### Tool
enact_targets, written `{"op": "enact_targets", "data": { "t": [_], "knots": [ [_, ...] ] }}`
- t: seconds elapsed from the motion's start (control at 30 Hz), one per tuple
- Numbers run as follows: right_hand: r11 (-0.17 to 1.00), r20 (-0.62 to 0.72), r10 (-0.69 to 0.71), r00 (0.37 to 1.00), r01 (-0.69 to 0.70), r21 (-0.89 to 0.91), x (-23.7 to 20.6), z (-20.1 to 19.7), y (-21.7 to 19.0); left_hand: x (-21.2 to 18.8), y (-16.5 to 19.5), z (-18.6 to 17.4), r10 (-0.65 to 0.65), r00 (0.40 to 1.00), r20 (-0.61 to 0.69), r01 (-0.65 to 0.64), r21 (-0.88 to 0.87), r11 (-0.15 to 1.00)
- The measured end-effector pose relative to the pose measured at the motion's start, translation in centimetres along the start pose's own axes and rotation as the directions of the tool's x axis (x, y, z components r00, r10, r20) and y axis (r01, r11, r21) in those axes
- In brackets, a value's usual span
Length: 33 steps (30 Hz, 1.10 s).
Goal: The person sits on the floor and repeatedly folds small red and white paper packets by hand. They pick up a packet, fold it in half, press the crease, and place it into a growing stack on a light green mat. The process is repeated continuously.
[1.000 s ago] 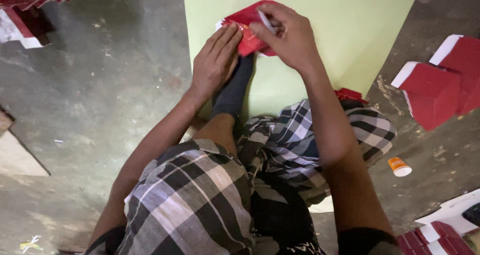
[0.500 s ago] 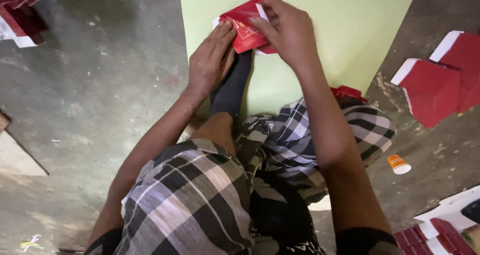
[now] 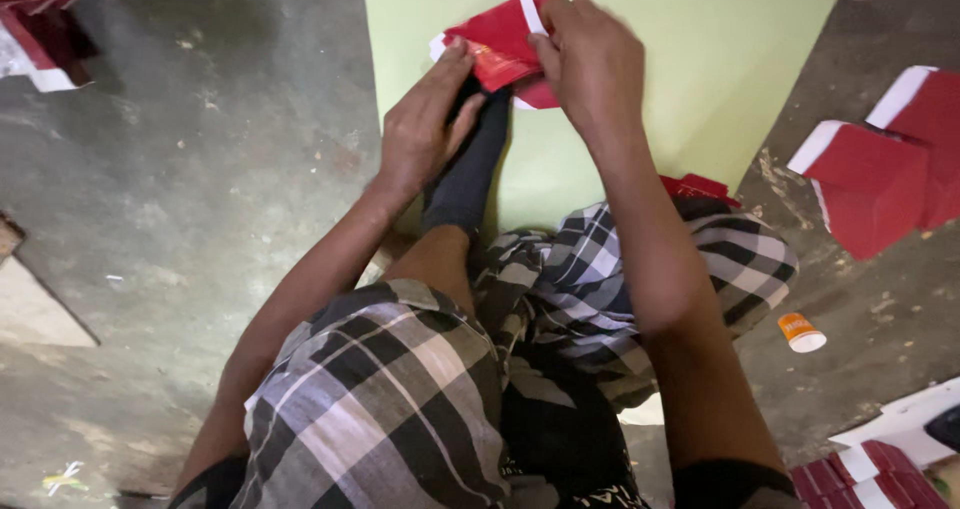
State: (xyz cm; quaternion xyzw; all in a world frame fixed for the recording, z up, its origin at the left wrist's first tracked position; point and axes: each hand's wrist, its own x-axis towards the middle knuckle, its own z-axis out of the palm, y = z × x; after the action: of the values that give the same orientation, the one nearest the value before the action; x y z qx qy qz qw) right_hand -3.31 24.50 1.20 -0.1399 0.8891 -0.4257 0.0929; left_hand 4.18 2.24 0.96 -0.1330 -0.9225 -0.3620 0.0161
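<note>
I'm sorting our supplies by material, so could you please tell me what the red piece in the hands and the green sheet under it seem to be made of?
The red piece looks like thin glossy card or paper: it creases sharply and shows a white edge. The green sheet looks like matte card or paper, flat and evenly pale, though it could be thin plastic.

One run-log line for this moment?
left hand: pressing red card piece | right hand: gripping it | surface: green sheet

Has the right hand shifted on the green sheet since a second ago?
Yes. Against the green sheet, the right hand has slid slightly left over the red paper piece, its fingers now gripping the piece's top edge.
</note>
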Motion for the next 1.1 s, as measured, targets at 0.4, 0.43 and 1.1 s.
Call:
{"op": "enact_targets", "data": {
  "t": [0.4, 0.43, 1.1],
  "knots": [
    [0.97, 0.076, 0.124, 0.989, -0.137, 0.202, 0.3, -0.2, -0.8, -0.2, -0.5, 0.1, -0.002, 1.0, 0.014, 0.001, 0.098, 0.995],
    [0.977, 0.052, 0.158, 0.986, -0.164, 0.136, 0.4, -0.1, -0.8, -0.2, -0.4, 0.1, 0.006, 1.0, 0.013, -0.007, 0.095, 0.995],
    [0.937, 0.077, 0.058, 0.995, -0.08, 0.34, 0.3, 0.1, -0.4, 0.6, -0.8, 1.4, -0.142, 0.984, 0.111, 0.135, 0.068, 0.989]
  ]
}}
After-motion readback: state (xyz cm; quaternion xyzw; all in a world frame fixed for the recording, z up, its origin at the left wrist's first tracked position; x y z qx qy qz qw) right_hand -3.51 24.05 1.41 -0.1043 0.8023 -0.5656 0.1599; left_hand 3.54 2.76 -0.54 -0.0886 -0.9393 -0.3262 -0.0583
